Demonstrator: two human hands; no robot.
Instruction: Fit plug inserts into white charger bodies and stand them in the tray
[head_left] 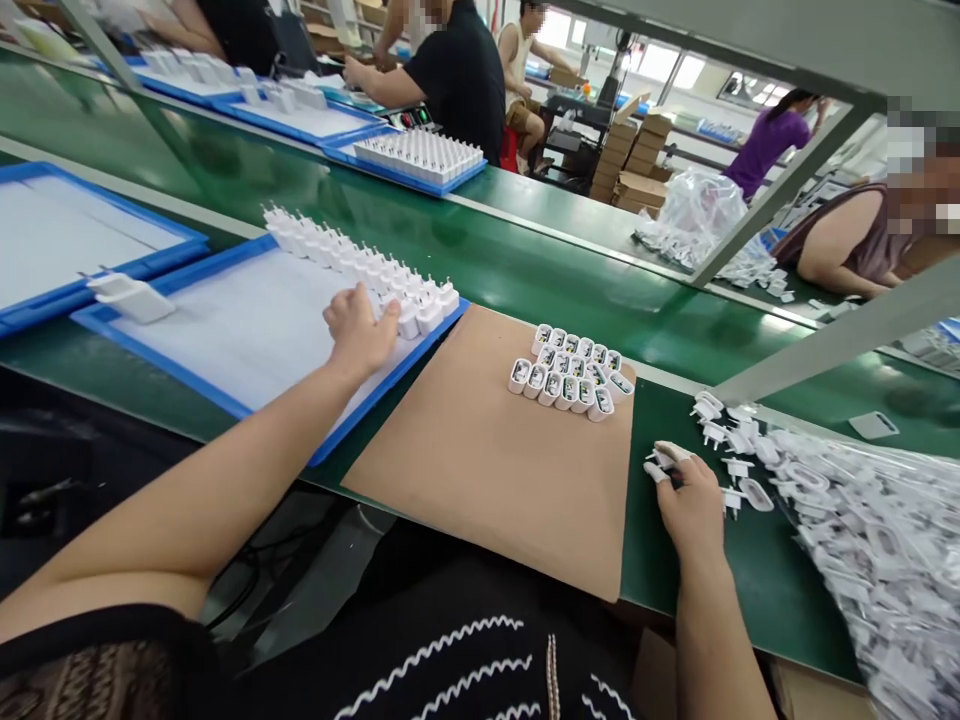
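Observation:
My left hand [358,330] reaches out over a blue-rimmed white tray [225,340] and rests against a row of white charger plugs [360,265] standing along its far edge; its fingers touch the nearest plugs. My right hand [686,500] lies on the green belt and pinches a small white plug piece [664,458] at its fingertips. A heap of loose white plug parts [862,530] spreads just to its right. Between my hands lies a brown cardboard sheet [487,460] with a cluster of white charger housings [570,375], open ends up.
A single plug [131,297] lies at the tray's left corner, beside another blue tray [67,235]. Further trays of plugs [416,157] sit across the belt, where other people work. Grey frame bars [780,190] cross overhead at right. Cardboard boxes [637,160] stand behind.

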